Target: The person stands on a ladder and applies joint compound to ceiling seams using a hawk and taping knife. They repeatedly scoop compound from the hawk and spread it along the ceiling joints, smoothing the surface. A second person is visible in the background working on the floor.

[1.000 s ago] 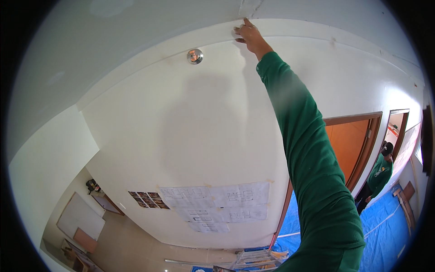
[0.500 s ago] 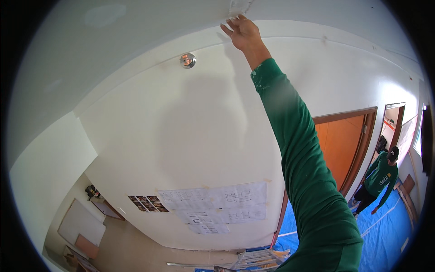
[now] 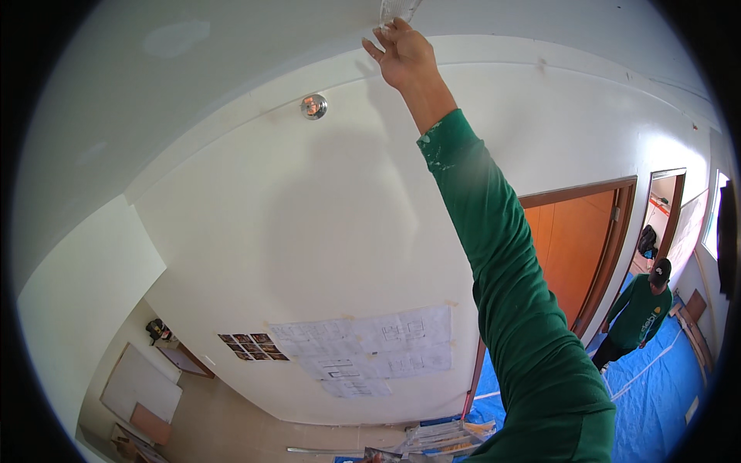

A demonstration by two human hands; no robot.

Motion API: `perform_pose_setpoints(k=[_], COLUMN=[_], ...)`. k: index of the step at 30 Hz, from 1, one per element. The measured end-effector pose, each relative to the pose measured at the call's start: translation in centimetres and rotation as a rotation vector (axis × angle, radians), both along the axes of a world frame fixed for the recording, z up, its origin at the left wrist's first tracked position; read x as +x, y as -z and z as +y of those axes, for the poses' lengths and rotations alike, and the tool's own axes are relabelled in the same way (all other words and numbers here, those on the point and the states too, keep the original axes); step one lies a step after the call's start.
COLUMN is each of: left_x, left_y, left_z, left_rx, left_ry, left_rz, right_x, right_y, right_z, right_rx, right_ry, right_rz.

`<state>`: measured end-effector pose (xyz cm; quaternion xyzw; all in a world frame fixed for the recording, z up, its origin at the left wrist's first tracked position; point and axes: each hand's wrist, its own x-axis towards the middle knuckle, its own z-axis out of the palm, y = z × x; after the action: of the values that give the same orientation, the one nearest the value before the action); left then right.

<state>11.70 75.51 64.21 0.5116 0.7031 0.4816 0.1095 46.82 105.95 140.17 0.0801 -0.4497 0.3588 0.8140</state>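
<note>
My right hand (image 3: 407, 58) is raised to the ceiling at the top, its green sleeve (image 3: 502, 247) spotted white at the cuff. The fingers are bent and partly closed on a pale, see-through flat piece (image 3: 397, 9) with a finely lined surface. This piece lies against or just below the ceiling (image 3: 293, 31), and the top edge cuts it off. One finger stands out from the rest. My left hand does not show.
A round shiny fitting (image 3: 313, 106) sits high on the white wall (image 3: 347, 216), above taped drawings (image 3: 363, 347). A folded metal ladder (image 3: 440, 440) lies below. At right, a person in green (image 3: 637, 312) stands on blue sheeting (image 3: 656, 393), near an orange door (image 3: 571, 255).
My right hand has shifted slightly left along the ceiling, and more of the see-through piece shows. The person at right has turned and moved a little, head lowered.
</note>
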Motion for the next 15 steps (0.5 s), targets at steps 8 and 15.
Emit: perform_pose_setpoints(k=[8, 15], left_x=[-0.2, 0.3], left_y=[0.3, -0.4], left_z=[-0.1, -0.1], left_rx=[-0.038, 0.015], left_ry=[0.022, 0.015], left_rz=[-0.096, -0.046], right_x=[-0.4, 0.6], right_y=[0.3, 4.5], right_z=[-3.7, -6.1], right_rx=[0.057, 0.068], right_ry=[-0.007, 0.171], right_rz=[-0.119, -0.229])
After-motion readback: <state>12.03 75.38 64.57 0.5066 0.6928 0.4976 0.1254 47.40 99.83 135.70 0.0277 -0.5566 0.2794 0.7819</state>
